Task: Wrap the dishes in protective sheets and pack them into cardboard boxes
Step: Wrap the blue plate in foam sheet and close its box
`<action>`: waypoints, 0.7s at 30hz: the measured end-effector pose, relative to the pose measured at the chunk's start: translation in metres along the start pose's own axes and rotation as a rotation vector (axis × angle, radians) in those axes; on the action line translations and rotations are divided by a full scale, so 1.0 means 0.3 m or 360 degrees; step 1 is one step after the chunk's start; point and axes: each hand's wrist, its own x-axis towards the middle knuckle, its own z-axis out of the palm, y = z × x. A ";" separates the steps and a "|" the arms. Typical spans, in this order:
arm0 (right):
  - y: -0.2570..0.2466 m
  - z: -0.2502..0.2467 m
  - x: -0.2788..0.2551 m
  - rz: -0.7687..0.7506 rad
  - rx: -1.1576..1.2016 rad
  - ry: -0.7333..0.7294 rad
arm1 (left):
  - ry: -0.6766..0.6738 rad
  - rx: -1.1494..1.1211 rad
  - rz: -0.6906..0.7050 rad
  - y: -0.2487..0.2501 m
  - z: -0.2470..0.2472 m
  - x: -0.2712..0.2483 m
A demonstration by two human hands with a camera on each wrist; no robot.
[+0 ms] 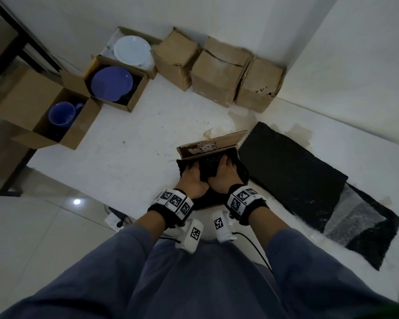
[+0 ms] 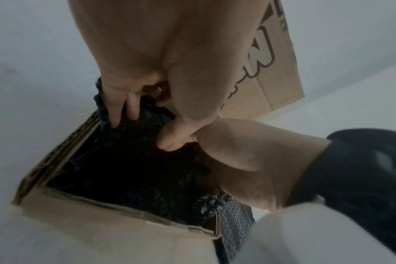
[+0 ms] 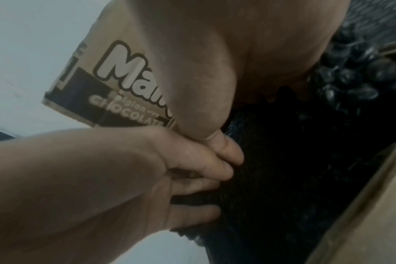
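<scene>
We're over the open box (image 1: 213, 143) on the white table (image 1: 129, 143), both hands down on the black bubble wrap (image 2: 129, 160) that fills it. Our left hand (image 1: 192, 178) has its fingers (image 2: 115, 109) spread and bent into the wrap at the box's left wall; our right hand (image 1: 226, 173) presses its fingers into the wrap just beside it, thumbs touching. What the wrap covers, we can't tell. Black sheets (image 1: 293, 171) lie just right of the box. Far left, open boxes hold a blue mug (image 1: 61, 113), a blue plate (image 1: 112, 84) and a white plate (image 1: 132, 49).
</scene>
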 end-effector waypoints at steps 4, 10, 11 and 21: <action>-0.007 -0.010 0.007 0.0028 -0.0150 -0.0015 | -0.0034 -0.0033 -0.0006 -0.006 -0.008 0.003; -0.001 -0.027 0.012 -0.0041 -0.0260 0.0087 | -0.0011 -0.0019 0.0073 -0.013 -0.037 -0.004; -0.001 -0.033 0.022 -0.0023 -0.0196 0.0037 | -0.0025 -0.0008 0.0059 -0.012 -0.043 -0.006; -0.004 -0.035 0.034 -0.0043 0.0018 0.0013 | -0.0129 -0.0156 -0.0096 -0.009 -0.066 0.014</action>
